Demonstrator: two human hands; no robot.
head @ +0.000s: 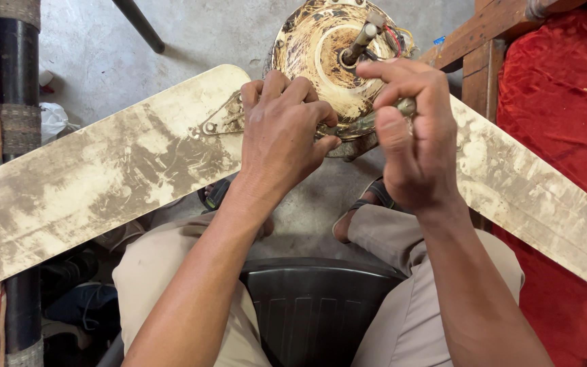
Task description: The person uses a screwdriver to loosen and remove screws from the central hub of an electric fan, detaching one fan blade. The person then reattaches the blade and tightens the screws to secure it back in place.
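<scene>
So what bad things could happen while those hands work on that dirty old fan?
The left hand and right hand work a thin metal tool at the edge of the fan motor; a slip might jab a finger. The long blades stick out unsupported, so the fan could tip. Loose wires by the shaft might snag.

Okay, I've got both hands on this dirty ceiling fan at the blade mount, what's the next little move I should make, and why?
Probably keep the left hand pressed on the blade bracket and give the tool in the right hand a small turn. Its tip sits where the left blade meets the motor housing, and the fan is only propped, so it could shift.
</scene>
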